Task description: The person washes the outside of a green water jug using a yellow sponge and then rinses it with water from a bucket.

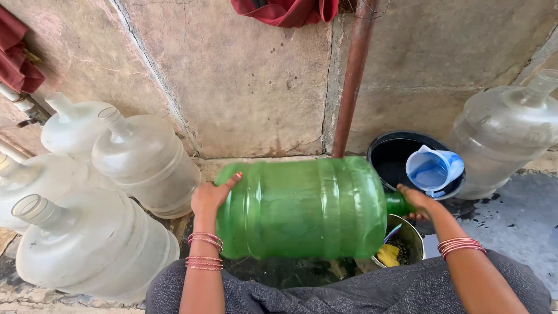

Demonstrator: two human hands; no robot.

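Note:
A large green translucent water jug (302,206) lies on its side across my lap, neck pointing right. My left hand (210,196) presses flat against its base on the left. My right hand (415,200) wraps the neck and mouth at the right end. Both wrists carry pink bangles. Under the neck sits a small steel bowl (410,235) with a yellow scrub pad (388,254) inside.
Several clear empty water jugs (145,157) crowd the left side; another clear jug (505,131) stands at the right. A black bucket (395,152) holds a blue mug (433,170). A rusty pipe (351,81) runs up the stone wall. The floor at right is wet.

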